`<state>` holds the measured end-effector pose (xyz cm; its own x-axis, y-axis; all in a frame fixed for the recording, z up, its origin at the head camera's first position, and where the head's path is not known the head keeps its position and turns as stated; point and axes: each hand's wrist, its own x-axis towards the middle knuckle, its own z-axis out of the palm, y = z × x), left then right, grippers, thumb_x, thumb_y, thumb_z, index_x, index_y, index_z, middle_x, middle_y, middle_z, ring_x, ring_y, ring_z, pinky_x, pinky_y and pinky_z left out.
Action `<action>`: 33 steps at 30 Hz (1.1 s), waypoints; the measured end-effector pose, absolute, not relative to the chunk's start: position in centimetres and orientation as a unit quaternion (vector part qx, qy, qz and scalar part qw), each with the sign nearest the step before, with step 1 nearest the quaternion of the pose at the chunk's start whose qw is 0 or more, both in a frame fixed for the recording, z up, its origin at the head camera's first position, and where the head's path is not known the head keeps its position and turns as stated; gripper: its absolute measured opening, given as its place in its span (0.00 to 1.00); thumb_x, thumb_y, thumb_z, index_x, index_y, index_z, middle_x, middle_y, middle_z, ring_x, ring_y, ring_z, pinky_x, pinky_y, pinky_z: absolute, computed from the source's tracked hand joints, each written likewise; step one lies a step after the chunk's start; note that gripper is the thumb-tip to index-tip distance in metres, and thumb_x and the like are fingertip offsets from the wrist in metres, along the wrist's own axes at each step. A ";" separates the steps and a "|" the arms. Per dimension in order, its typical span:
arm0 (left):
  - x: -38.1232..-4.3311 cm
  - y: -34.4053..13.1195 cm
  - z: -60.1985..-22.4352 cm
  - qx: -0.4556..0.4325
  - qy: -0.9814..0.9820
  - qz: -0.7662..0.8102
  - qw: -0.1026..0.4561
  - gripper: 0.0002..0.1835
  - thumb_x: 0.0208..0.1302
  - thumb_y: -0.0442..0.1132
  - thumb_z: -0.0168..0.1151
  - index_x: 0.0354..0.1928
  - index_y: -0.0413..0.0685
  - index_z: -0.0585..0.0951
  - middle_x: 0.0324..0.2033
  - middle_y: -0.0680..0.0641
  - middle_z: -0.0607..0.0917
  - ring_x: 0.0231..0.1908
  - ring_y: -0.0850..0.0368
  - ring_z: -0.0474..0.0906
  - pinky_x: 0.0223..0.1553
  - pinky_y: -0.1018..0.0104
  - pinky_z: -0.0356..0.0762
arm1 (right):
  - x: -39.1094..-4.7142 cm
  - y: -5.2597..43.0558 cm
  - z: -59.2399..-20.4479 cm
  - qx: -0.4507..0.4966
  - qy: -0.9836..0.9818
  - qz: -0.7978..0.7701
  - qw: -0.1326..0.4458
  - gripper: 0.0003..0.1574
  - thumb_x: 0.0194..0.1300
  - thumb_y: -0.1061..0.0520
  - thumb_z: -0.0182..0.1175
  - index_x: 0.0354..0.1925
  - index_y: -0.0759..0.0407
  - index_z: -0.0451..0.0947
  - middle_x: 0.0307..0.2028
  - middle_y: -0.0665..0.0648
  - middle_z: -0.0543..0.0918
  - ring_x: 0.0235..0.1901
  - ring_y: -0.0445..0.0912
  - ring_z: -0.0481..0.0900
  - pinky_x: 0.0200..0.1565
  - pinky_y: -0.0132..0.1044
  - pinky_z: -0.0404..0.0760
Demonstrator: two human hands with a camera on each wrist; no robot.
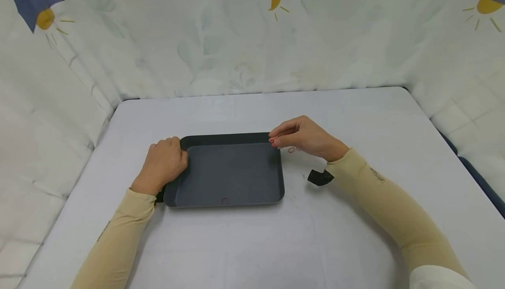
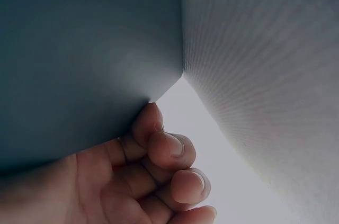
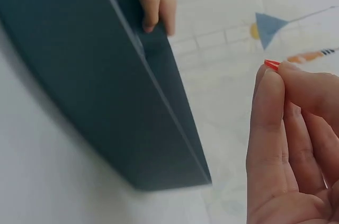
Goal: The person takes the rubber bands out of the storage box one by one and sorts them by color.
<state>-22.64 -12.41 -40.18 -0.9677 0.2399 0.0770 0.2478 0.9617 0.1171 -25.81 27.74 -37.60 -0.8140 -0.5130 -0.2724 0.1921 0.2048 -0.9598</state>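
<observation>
A dark grey rectangular baking tray point(image 1: 229, 173) takes up the middle of the table. My left hand point(image 1: 163, 164) grips its left side, with fingers point(image 2: 172, 150) curled at the tray's edge in the left wrist view. Over the far right corner, my right hand point(image 1: 309, 139) pinches a small red rubber band point(image 3: 272, 65) between thumb and fingertip. A thin red band point(image 1: 225, 201) shows inside the tray by its near edge. More red bands point(image 1: 291, 150) lie on the table just right of the tray, one partly hidden by my right hand.
The white table point(image 1: 252, 245) has rounded far corners. A pale patterned curtain point(image 1: 236, 39) hangs behind it and at both sides. A small black piece point(image 1: 320, 177) juts out by my right wrist, above the table.
</observation>
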 end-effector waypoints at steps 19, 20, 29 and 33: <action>-22.6 -12.4 -40.5 -0.137 -0.987 -0.058 0.065 0.13 0.68 0.34 0.47 0.24 0.41 0.67 0.18 0.43 0.69 0.19 0.47 0.66 0.23 0.59 0.58 | -26.2 34.1 -40.5 -0.052 0.704 -0.667 0.240 0.18 0.66 0.64 0.68 0.55 0.64 0.84 0.43 0.51 0.92 0.45 0.44 0.89 0.55 0.37 0.85; -22.5 -12.3 -40.4 -0.136 -0.987 -0.057 0.064 0.13 0.68 0.34 0.47 0.24 0.41 0.67 0.18 0.43 0.69 0.19 0.47 0.66 0.23 0.59 0.58 | -26.2 34.3 -40.6 -0.045 0.703 -0.668 0.240 0.18 0.66 0.64 0.68 0.55 0.65 0.84 0.43 0.51 0.92 0.45 0.44 0.89 0.54 0.36 0.85; -22.6 -12.3 -40.4 -0.139 -0.987 -0.063 0.058 0.13 0.68 0.34 0.46 0.23 0.42 0.67 0.18 0.44 0.68 0.19 0.48 0.65 0.23 0.60 0.58 | -26.7 36.0 -41.7 -0.013 0.691 -0.679 0.248 0.25 0.64 0.64 0.70 0.58 0.71 0.80 0.43 0.50 0.92 0.45 0.39 0.89 0.53 0.31 0.85; -22.6 -12.3 -40.4 -0.138 -0.987 -0.061 0.061 0.13 0.68 0.34 0.46 0.23 0.42 0.67 0.18 0.44 0.68 0.19 0.48 0.65 0.22 0.60 0.57 | -26.9 36.4 -42.1 -0.001 0.709 -0.662 0.243 0.26 0.62 0.63 0.72 0.58 0.70 0.81 0.41 0.48 0.92 0.43 0.38 0.89 0.48 0.29 0.85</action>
